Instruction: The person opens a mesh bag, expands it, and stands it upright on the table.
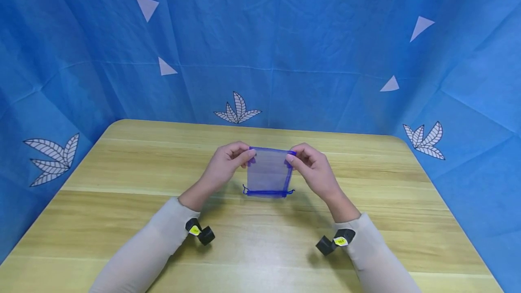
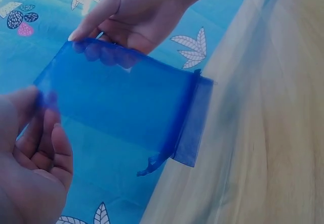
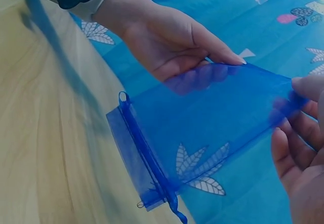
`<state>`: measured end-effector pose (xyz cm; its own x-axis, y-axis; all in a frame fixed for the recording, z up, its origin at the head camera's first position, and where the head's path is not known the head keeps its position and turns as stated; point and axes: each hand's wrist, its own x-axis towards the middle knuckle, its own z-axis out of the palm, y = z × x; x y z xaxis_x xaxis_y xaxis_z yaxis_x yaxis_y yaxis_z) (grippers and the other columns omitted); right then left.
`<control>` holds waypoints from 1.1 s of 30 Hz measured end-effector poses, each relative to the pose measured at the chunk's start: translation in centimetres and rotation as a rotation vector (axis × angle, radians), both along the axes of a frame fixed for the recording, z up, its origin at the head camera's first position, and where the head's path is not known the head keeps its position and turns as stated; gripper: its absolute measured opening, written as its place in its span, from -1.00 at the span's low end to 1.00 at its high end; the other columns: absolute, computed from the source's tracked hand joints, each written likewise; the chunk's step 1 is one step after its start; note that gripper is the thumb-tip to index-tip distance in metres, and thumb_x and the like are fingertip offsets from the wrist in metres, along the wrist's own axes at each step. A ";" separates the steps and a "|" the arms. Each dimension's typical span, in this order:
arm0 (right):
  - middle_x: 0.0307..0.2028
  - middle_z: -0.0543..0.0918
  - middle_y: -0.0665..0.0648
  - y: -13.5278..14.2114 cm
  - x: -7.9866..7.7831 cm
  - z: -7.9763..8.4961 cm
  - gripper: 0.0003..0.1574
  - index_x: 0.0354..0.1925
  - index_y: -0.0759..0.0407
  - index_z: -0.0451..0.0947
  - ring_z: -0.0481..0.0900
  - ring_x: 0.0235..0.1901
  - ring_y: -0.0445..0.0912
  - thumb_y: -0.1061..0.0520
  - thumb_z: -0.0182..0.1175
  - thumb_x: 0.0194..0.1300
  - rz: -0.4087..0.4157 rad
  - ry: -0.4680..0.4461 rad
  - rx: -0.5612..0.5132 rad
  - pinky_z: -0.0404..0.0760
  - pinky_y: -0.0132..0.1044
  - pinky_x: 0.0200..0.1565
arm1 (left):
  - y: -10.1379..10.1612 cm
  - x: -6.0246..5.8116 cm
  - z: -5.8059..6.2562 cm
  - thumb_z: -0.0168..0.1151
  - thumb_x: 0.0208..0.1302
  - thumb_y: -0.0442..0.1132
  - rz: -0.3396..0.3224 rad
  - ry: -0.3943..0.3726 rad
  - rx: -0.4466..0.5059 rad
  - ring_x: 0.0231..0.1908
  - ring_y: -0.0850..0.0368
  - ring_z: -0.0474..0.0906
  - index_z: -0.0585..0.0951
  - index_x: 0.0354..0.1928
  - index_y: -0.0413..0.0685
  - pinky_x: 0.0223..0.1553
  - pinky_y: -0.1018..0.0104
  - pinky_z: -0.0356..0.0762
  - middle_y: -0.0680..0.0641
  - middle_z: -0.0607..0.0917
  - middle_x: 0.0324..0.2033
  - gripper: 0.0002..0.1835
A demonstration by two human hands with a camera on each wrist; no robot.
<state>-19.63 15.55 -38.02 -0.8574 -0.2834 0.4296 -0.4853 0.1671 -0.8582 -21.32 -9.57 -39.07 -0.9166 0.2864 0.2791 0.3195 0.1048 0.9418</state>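
Note:
A sheer blue drawstring pouch (image 1: pixel 268 173) hangs spread flat between both hands, its drawstring end pointing down toward the person. At its upper left corner, my left hand (image 1: pixel 228 162) pinches the fabric between thumb and fingers. My right hand (image 1: pixel 313 168) pinches the upper right corner the same way. Through the thin mesh, fingers behind the pouch (image 2: pixel 126 92) show in the left wrist view. The gathered drawstring band, with small ribbon loops at its ends, crosses the lower part of the pouch (image 3: pixel 167 128) in the right wrist view.
A light wood table (image 1: pixel 260 248) lies beneath the hands. Behind it and along the sides hangs a blue curtain (image 1: pixel 268 49) with white leaf and triangle prints. Black wrist devices (image 1: pixel 199 232) sit on both sleeves.

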 end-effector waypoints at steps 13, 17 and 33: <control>-0.41 0.60 0.18 -0.1 0.0 -0.3 -0.88 -0.30 0.33 0.51 0.55 -0.42 -0.10 0.30 0.12 0.42 0.001 0.013 -0.047 0.58 -0.32 -0.30 | 0.8 0.4 -0.3 -0.02 0.53 -0.06 -0.042 0.013 -0.050 -0.30 0.04 0.57 0.68 -0.19 -0.16 -0.24 0.19 0.58 -0.05 0.69 -0.33 -0.63; -0.41 0.60 0.17 -0.1 -0.1 -0.3 -0.88 -0.30 0.33 0.49 0.56 -0.42 -0.10 0.30 0.10 0.43 0.025 0.014 -0.049 0.59 -0.27 -0.29 | 0.9 0.5 -0.4 -0.05 0.52 0.05 -0.043 -0.002 -0.052 -0.28 0.02 0.56 0.67 -0.16 -0.13 -0.22 0.17 0.57 -0.05 0.68 -0.32 -0.56; -0.38 0.59 0.16 -0.8 0.2 -0.2 -0.87 -0.15 0.28 0.57 0.54 -0.43 -0.08 0.21 0.21 0.38 0.012 -0.092 0.058 0.52 -0.30 -0.37 | 1.1 0.9 -0.3 0.10 0.47 -0.04 -0.020 0.017 -0.133 -0.30 0.08 0.56 0.71 -0.18 -0.06 -0.23 0.19 0.59 0.03 0.69 -0.34 -0.71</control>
